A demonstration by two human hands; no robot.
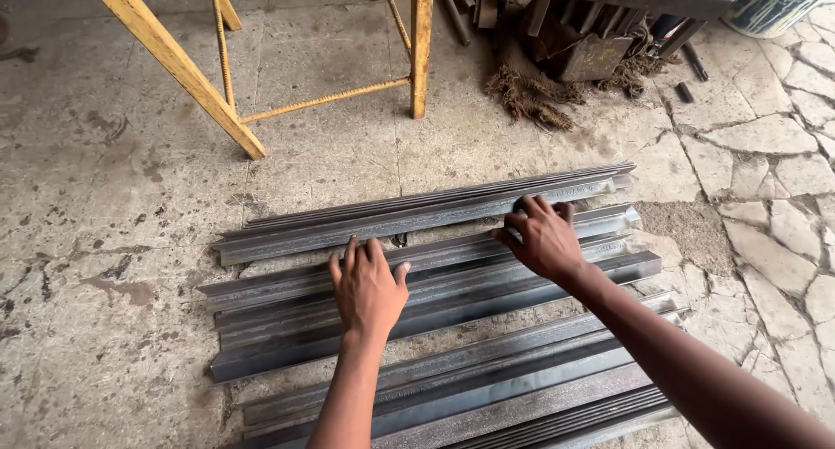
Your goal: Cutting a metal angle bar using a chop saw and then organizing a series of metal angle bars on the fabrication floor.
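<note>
long grey steel angle bars (452, 284) lie side by side on the cracked concrete floor (113, 197). the left hand (368, 288) rests flat on one, fingers together; the right hand (544, 236) curls over another's ridge.

two hands (369, 286), several steel angle bars (417, 219), one yellow trestle (174, 62)

Soft, even daylight filled the scene, brightest on the cracked floor (765, 179) at the right. The steel angle bars (435, 275) carried dull sheen without harsh glare, and shadows stayed faint. Focus was sharp throughout, with slight wide-angle bending at the edges.
</note>
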